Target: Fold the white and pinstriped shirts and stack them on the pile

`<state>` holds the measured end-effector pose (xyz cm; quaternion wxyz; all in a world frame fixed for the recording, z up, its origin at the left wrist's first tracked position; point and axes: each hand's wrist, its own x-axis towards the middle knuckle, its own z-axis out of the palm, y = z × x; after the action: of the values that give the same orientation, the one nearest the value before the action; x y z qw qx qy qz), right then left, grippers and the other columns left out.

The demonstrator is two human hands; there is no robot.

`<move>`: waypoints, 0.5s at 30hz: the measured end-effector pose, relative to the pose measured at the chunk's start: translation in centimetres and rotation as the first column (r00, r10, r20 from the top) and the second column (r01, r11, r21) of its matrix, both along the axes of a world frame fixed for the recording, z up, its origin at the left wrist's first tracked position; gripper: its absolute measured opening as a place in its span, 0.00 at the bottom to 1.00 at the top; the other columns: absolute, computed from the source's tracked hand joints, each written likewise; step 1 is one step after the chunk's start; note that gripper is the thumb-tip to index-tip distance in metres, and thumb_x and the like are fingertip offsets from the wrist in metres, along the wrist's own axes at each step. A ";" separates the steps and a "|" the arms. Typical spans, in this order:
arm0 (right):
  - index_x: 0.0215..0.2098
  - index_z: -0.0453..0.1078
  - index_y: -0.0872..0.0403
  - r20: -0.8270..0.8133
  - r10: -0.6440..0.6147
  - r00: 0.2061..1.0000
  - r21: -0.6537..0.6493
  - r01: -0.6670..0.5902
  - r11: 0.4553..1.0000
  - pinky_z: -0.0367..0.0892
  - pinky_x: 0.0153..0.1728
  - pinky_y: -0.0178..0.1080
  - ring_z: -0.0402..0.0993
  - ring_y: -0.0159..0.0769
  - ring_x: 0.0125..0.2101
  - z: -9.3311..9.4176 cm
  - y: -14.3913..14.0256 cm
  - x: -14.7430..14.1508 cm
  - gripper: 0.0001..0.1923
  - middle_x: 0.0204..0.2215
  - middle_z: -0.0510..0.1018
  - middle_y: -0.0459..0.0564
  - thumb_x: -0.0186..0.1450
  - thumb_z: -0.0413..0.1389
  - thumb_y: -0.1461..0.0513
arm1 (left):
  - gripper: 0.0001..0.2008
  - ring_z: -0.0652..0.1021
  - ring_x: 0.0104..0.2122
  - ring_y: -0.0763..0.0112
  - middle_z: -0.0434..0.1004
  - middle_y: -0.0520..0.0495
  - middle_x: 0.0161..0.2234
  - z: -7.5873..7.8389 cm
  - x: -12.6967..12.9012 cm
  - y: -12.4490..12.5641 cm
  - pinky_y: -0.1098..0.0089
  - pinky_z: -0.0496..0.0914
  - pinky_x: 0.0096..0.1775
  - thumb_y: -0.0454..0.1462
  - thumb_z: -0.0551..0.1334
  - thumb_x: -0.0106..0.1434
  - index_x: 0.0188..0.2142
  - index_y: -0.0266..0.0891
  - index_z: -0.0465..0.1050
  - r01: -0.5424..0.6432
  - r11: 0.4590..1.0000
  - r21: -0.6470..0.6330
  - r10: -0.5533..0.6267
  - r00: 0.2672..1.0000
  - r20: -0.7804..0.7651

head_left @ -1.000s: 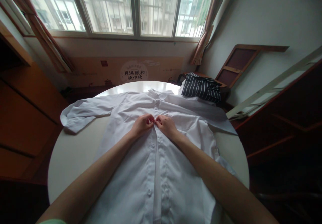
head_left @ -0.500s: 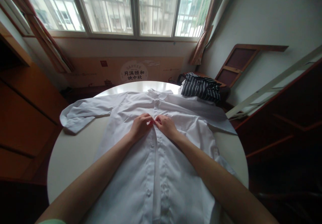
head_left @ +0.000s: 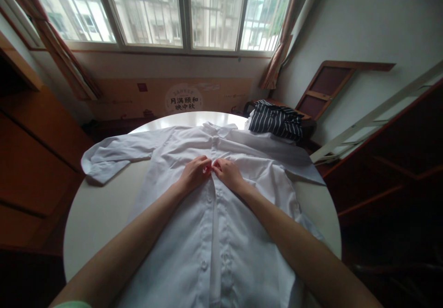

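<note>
Head view, clock dial centred on the hands: one white shirt (head_left: 169,234), laid open-front upward on a round table (head_left: 93,225), directly beneath both hands; long axis from 12 to 6, collar (head_left: 223,131) at 12, one sleeve (head_left: 114,153) between 9 and 10, the other (head_left: 297,162) at 3. Left hand (head_left: 194,174): thumb and fingers curled to a narrow pinch at the shirt front, a small gap showing behind the tips. Right hand (head_left: 228,174): likewise pinched, its tips just beside the left's; whether a button sits between them is hidden. Governing relation: the two front edges meet at the fingertips and part in a narrow slit towards 6, the left edge nearer the left hand, the right edge nearer the right hand. Buttons on the left edge, two clearly visible: upper (head_left: 209,198) near the hands, lower (head_left: 204,265) farther off, both at 6. Surroundings: striped cloth (head_left: 276,121) at 2; lettered board (head_left: 155,96) at 11; window (head_left: 152,13) beyond, about 12; curtains (head_left: 65,50) at 10 and 1; wooden cabinet (head_left: 38,146) towards 9.
</note>
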<state>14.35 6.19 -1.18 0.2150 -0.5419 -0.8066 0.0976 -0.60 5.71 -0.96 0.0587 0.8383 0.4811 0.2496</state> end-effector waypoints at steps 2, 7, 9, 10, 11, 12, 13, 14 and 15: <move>0.32 0.66 0.54 -0.003 0.003 1.000 0.006 -0.003 1.000 0.57 0.32 0.34 0.68 0.34 0.32 -0.1 0.0 0.0 0.06 0.31 0.74 0.49 0.61 0.50 0.61 | 0.05 0.68 0.28 0.74 0.67 0.50 0.30 0.1 0.0 0.0 0.74 0.61 0.29 0.34 0.54 0.55 0.28 0.40 0.67 0.005 1.000 -0.003 -0.005 1.000 0.003; 0.32 0.66 0.54 0.002 0.005 1.000 0.012 -0.005 1.000 0.58 0.33 0.34 0.68 0.34 0.32 -0.2 0.1 0.0 0.05 0.31 0.74 0.49 0.61 0.50 0.61 | 0.05 0.68 0.27 0.74 0.66 0.50 0.29 0.1 0.1 0.0 0.74 0.61 0.29 0.33 0.54 0.55 0.28 0.40 0.68 0.013 1.000 0.002 -0.013 1.000 0.025; 0.32 0.66 0.54 0.007 0.001 1.000 0.004 -0.001 1.000 0.58 0.33 0.34 0.68 0.34 0.32 -0.2 0.1 0.0 0.06 0.31 0.74 0.49 0.61 0.50 0.61 | 0.04 0.68 0.27 0.73 0.66 0.49 0.29 0.1 0.2 0.0 0.74 0.61 0.29 0.34 0.54 0.54 0.28 0.40 0.68 0.004 1.000 -0.001 -0.004 1.000 0.022; 0.32 0.66 0.54 0.008 0.000 1.000 0.001 0.000 1.000 0.58 0.33 0.34 0.68 0.34 0.33 -0.1 0.1 0.0 0.06 0.31 0.74 0.49 0.61 0.50 0.61 | 0.04 0.68 0.27 0.73 0.66 0.49 0.29 0.0 0.2 0.0 0.74 0.61 0.29 0.34 0.54 0.54 0.28 0.40 0.68 -0.002 1.000 0.000 0.002 1.000 0.015; 0.32 0.66 0.54 0.009 0.001 1.000 -0.001 -0.001 1.000 0.58 0.33 0.34 0.68 0.34 0.33 -0.1 0.1 0.0 0.06 0.31 0.74 0.49 0.61 0.50 0.61 | 0.04 0.68 0.27 0.73 0.66 0.49 0.29 0.0 0.2 0.0 0.74 0.61 0.29 0.34 0.54 0.54 0.28 0.40 0.67 -0.008 1.000 0.004 0.008 1.000 0.006; 0.32 0.66 0.54 0.009 0.003 1.000 -0.001 -0.003 1.000 0.58 0.33 0.34 0.68 0.34 0.33 -0.1 0.1 0.0 0.06 0.31 0.74 0.49 0.61 0.50 0.61 | 0.04 0.68 0.27 0.73 0.66 0.50 0.29 0.0 0.2 0.1 0.74 0.61 0.29 0.34 0.54 0.54 0.27 0.40 0.67 -0.012 1.000 0.009 0.012 1.000 -0.003; 0.32 0.66 0.54 0.008 0.006 1.000 0.002 -0.006 1.000 0.58 0.33 0.34 0.68 0.34 0.33 -0.1 0.1 0.0 0.06 0.31 0.74 0.49 0.61 0.50 0.61 | 0.04 0.68 0.27 0.73 0.66 0.50 0.29 0.0 0.2 0.1 0.74 0.60 0.28 0.34 0.54 0.54 0.27 0.40 0.67 -0.013 1.000 0.016 0.013 1.000 -0.009; 0.32 0.66 0.54 0.007 0.008 1.000 0.004 -0.008 1.000 0.58 0.33 0.34 0.68 0.34 0.33 -0.1 0.1 0.0 0.06 0.31 0.74 0.49 0.61 0.49 0.61 | 0.04 0.68 0.27 0.74 0.66 0.50 0.29 0.0 0.3 0.1 0.74 0.60 0.28 0.34 0.54 0.54 0.27 0.40 0.67 -0.012 1.000 0.023 0.012 1.000 -0.013; 0.32 0.66 0.54 0.006 0.010 1.000 0.006 -0.010 1.000 0.58 0.33 0.34 0.68 0.34 0.33 -0.1 0.1 0.0 0.06 0.31 0.74 0.49 0.61 0.50 0.61 | 0.04 0.68 0.26 0.74 0.66 0.50 0.29 0.0 0.3 0.1 0.74 0.60 0.28 0.34 0.55 0.54 0.26 0.40 0.67 -0.009 1.000 0.029 0.010 1.000 -0.014</move>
<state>14.37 6.28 -1.31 0.2139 -0.5373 -0.8103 0.0945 -0.34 5.81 -0.97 0.0421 0.8385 0.4817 0.2510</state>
